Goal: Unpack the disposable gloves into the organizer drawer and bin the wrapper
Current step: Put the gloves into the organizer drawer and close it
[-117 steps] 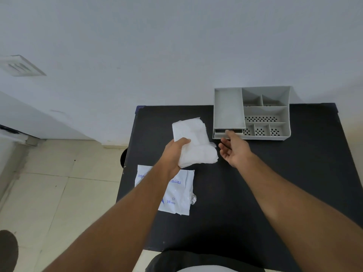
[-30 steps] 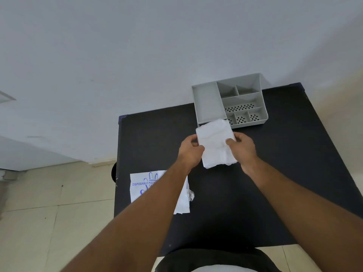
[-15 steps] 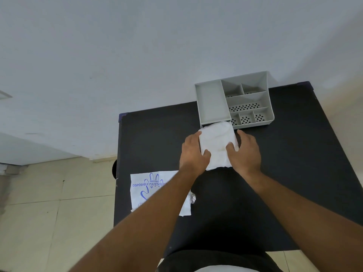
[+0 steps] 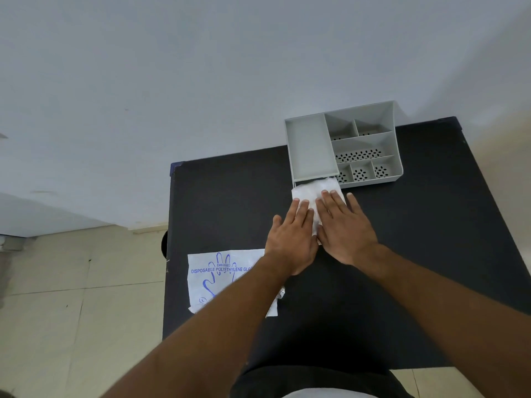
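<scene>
Gloves squeezed toward drawer
The left hand and right hand lie flat, side by side, on the glove stack, seemingly squashing it to fit the organizer drawer.

Glove wrapper, blue print: sm. "EMBOSSED" above lg. "DISPOSABLE POLYETHYLENE GLO…", rest of last word hidden. Round mark at btm-left of wrapper too small to read.

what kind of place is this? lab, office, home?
Probably a plain indoor room set up as a work spot, not clearly any of those: a black table against a bare white wall, beige floor tiles, and a grey desk organizer on the table.
</scene>
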